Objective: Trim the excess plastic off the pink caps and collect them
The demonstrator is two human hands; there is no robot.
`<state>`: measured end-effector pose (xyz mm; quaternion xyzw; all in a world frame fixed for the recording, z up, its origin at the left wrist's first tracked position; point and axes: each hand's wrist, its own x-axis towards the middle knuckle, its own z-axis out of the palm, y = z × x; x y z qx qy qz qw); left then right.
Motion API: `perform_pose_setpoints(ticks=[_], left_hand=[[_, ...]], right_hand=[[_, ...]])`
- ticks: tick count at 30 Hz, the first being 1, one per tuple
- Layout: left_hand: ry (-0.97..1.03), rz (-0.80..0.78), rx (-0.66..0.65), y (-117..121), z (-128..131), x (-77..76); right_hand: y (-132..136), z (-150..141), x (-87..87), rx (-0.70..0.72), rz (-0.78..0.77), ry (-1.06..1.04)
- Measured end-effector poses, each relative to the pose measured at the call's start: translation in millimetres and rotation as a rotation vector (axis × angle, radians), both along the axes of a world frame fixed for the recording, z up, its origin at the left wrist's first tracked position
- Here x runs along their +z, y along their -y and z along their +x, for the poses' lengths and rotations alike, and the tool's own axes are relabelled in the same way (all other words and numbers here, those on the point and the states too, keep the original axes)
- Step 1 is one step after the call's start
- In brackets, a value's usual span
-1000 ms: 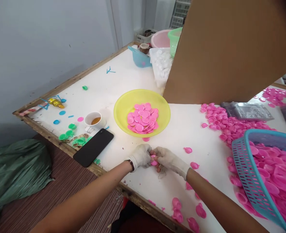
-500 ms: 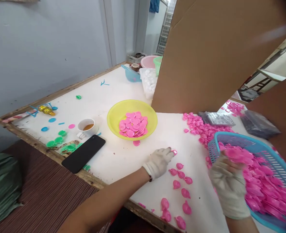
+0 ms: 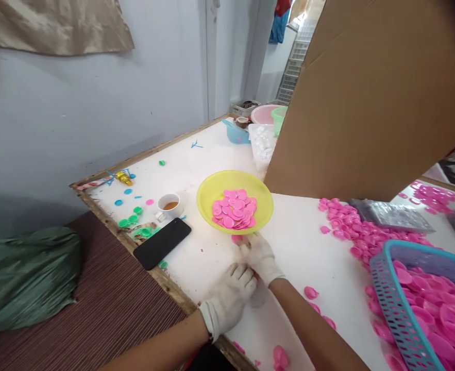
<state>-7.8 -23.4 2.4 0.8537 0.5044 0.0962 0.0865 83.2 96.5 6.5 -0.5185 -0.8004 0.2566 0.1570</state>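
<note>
My left hand (image 3: 229, 299), in a white fingertip-less glove, rests low over the table with its fingers curled in. What lies inside its fingers, if anything, is hidden. Just beyond it my right hand (image 3: 261, 257), gloved alike, reaches to the near rim of the yellow bowl (image 3: 266, 198). Its fingertips are at a flat pink disc (image 3: 235, 238) lying on the table beside the bowl. Several more pink discs (image 3: 235, 208) are heaped inside the bowl. Small round pink pieces with a pointed tip (image 3: 280, 356) lie near my right forearm, which partly covers them.
A blue basket (image 3: 399, 304) full of pink pieces stands at the right, beside a loose pink pile (image 3: 343, 221) and a plastic-wrapped pack (image 3: 393, 216). A tall cardboard sheet (image 3: 358, 103) rises behind. At left are a cup (image 3: 169, 206), a black phone (image 3: 162, 243) and green pieces (image 3: 129, 220).
My right hand has left the blue basket and crossed to the disc by the yellow bowl. My left hand has drawn back towards the table's near edge. The view has swung left.
</note>
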Motion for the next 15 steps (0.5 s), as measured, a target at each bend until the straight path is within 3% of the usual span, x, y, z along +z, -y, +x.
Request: perform_pose_setpoints(ticks=[4,8,10,15], left_hand=[[0.313,-0.052,0.223,16,-10,2.2],[0.633,-0.098,0.482,11,-20,5.2],[0.752,-0.187,0.542,5,-24,7.7],[0.798,-0.388,0.623,-9,-31,12.0]], right_hand=[[0,-18,-12.0,0.077,0.086,0.158],[-1,11,-9.2,0.022,0.008,0.118],[2,32,-4.9,-0.015,-0.109,0.059],[30,58,1.1,-0.075,-0.66,-0.351]])
